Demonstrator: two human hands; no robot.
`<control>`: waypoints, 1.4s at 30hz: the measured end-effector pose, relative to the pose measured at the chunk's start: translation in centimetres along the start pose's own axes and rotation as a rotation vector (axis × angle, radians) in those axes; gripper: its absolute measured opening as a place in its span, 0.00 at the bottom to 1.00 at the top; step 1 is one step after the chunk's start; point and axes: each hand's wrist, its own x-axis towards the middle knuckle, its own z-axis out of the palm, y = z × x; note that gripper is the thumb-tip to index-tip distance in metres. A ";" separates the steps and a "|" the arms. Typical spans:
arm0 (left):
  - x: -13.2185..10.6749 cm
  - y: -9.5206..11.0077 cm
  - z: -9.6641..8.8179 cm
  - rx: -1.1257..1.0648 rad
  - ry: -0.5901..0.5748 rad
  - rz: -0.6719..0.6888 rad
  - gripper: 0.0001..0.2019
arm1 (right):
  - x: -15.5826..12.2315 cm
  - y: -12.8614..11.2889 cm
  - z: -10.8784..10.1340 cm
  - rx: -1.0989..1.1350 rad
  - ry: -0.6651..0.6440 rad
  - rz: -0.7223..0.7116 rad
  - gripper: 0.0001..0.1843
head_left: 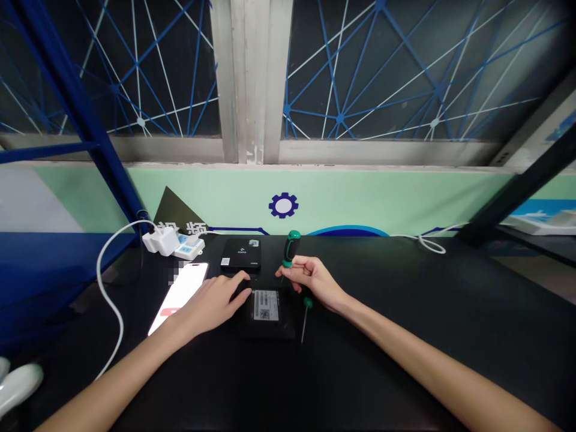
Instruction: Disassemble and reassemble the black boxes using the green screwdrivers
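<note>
A black box-shaped device [288, 318] with a white printed label lies flat on the black table in front of me. My left hand [220, 300] rests at its left edge, thumb and fingers apart. In my right hand [312, 277] a screwdriver [293, 245] with a green and black handle stands nearly upright, pinched near the handle's lower end. Its shaft points down at the device's upper right part; the tip is too small to make out. Just right of the device lies a second, smaller screwdriver [307, 306] with a green handle end.
Beyond the device sits another black box [242, 254] with small stickers. A lit phone [182, 294] lies partly behind my left forearm. A white power strip [188, 246] with a plugged-in adapter and a white cable [112, 306] are at the left. More white cable [432, 245] lies at the back right.
</note>
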 end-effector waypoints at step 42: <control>0.0 -0.1 0.2 0.012 -0.007 -0.006 0.19 | -0.2 -0.1 0.4 -0.030 0.063 0.007 0.21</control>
